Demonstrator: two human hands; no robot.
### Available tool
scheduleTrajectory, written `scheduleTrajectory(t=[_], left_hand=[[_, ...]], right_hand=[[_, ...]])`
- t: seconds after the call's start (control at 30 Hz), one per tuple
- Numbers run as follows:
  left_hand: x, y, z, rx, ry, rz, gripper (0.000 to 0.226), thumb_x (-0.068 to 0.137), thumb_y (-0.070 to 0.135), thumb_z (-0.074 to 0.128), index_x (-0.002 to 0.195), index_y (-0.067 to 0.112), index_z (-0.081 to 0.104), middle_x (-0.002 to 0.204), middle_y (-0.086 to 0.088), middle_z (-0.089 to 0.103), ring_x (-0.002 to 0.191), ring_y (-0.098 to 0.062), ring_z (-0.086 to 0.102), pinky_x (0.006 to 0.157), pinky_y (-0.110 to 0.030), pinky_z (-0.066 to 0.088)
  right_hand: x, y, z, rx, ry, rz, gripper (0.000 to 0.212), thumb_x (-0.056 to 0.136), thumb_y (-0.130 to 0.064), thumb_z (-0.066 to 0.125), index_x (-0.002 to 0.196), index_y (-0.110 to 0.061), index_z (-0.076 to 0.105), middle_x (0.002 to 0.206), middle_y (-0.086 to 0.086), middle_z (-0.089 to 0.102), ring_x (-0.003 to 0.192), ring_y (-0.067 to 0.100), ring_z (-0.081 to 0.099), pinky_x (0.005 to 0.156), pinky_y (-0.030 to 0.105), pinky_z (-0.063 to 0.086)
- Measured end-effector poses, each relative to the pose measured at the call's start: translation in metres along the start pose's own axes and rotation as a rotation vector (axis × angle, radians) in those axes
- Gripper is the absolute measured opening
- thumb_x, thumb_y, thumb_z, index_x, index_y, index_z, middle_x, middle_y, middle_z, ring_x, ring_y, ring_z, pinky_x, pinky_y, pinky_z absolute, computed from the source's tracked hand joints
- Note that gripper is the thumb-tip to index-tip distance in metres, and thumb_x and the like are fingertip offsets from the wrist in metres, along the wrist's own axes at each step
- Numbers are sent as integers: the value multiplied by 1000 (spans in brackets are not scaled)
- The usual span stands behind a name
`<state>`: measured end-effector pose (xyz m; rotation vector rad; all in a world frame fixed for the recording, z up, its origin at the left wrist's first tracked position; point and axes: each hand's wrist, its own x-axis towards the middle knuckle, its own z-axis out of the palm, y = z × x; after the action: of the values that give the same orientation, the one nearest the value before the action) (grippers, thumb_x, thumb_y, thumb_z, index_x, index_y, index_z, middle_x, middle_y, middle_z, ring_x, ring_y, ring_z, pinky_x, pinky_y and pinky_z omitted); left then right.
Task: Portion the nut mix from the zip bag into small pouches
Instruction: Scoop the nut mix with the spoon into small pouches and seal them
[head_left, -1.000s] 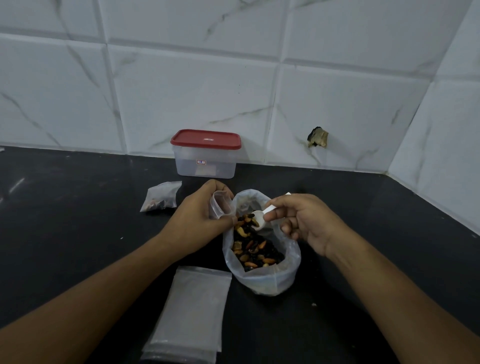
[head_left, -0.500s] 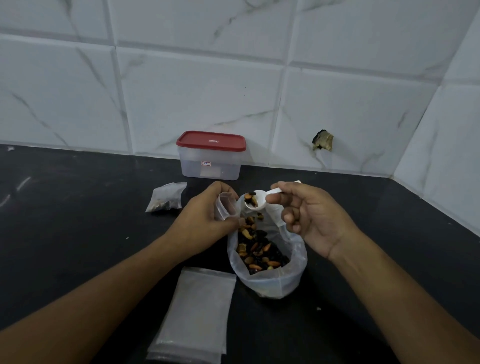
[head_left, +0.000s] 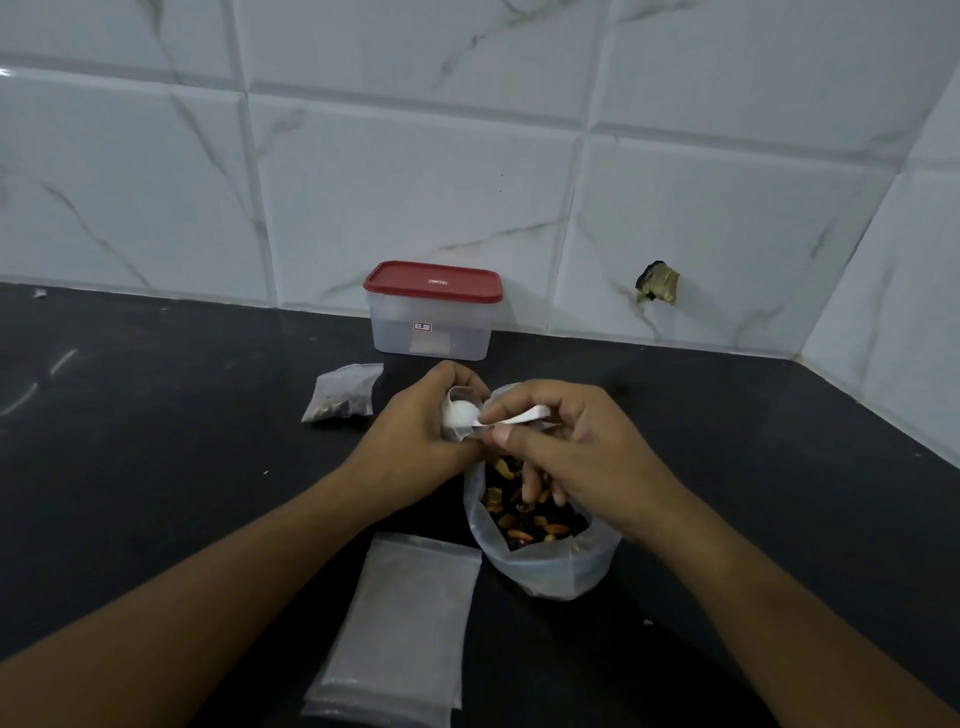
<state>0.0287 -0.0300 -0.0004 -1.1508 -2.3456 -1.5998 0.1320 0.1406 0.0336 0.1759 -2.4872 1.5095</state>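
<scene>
The open zip bag (head_left: 545, 564) of nut mix (head_left: 524, 522) stands on the black counter just right of centre. My left hand (head_left: 415, 431) holds a small clear pouch (head_left: 453, 415) open beside the bag's far left rim. My right hand (head_left: 566, 447) pinches a white plastic spoon (head_left: 498, 415), turned over with its bowl at the pouch mouth. The lower part of the pouch is hidden inside my left fist.
A pouch (head_left: 345, 397) with nuts in it lies to the left. A stack of flat empty pouches (head_left: 405, 629) lies near the front edge. A red-lidded clear box (head_left: 432, 312) stands against the tiled wall. The counter meets a second wall at the right.
My right hand lifted the spoon, loaded with nuts, out of the bag, carried it left and tipped it over the pouch mouth. My left hand stayed in place.
</scene>
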Motion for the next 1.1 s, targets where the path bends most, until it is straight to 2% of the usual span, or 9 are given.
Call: scheduleTrajectory(t=[0.13,0.27,0.37,0.47,0.57,0.67,0.8,0.97,1.1], left_hand=[[1,-2,-1,-2,-2,-19,38,82,22,84,110,24,60,103,10,68,94,-5,66,74,-15,54],[2,-2,-1,22,-6,-42,41,82,21,84,114,25,59,105,13,68,98,3,63,75,-7,48],[2,-2,-2,25,7,-47,38,83,18,83,111,28,59,104,15,67,99,6,62,77,-4,46],[1,-2,-2,24,17,-42,37,83,16,82,110,28,60,104,13,67,99,5,63,78,-7,48],[1,-2,-3,19,13,-44,36,84,17,82,110,28,59,103,12,68,98,5,63,76,-6,47],[2,-1,-3,20,3,-49,37,84,20,82,111,28,59,104,12,67,99,6,62,76,-5,47],[2,-1,-3,35,1,-40,37,84,22,82,113,27,59,106,13,67,99,7,62,77,-5,47],[2,-2,-3,51,4,-41,38,85,19,81,113,27,58,105,12,67,98,8,61,77,-4,47],[2,-2,-3,51,6,-39,38,84,17,82,113,27,59,104,12,67,98,7,61,77,-5,47]], right_hand=[[1,0,-2,38,42,-43,14,99,-13,68,105,-22,77,73,17,71,53,19,62,46,26,45],[4,-2,-11,310,157,46,12,101,-10,62,107,-10,73,92,14,78,51,18,58,43,24,41],[7,0,-21,436,289,125,13,101,-11,61,108,-8,72,90,13,77,52,18,57,43,23,41],[8,5,-29,280,335,127,12,101,-8,60,103,-8,72,84,15,75,52,21,60,43,26,44],[8,11,-31,49,257,114,13,99,-7,59,98,-12,71,82,14,74,54,24,64,46,28,49],[6,16,-28,-218,214,76,17,98,-10,60,94,-23,71,79,3,74,54,17,69,51,27,53],[6,24,-25,-508,193,-23,15,100,-21,62,96,-32,71,70,-5,70,55,10,69,60,34,61],[7,25,-23,-624,114,-48,17,101,-27,63,110,-34,76,66,-22,59,63,-7,62,64,20,50],[7,25,-26,-582,72,-35,17,100,-25,65,109,-31,79,60,-25,61,66,-10,62,65,22,51]])
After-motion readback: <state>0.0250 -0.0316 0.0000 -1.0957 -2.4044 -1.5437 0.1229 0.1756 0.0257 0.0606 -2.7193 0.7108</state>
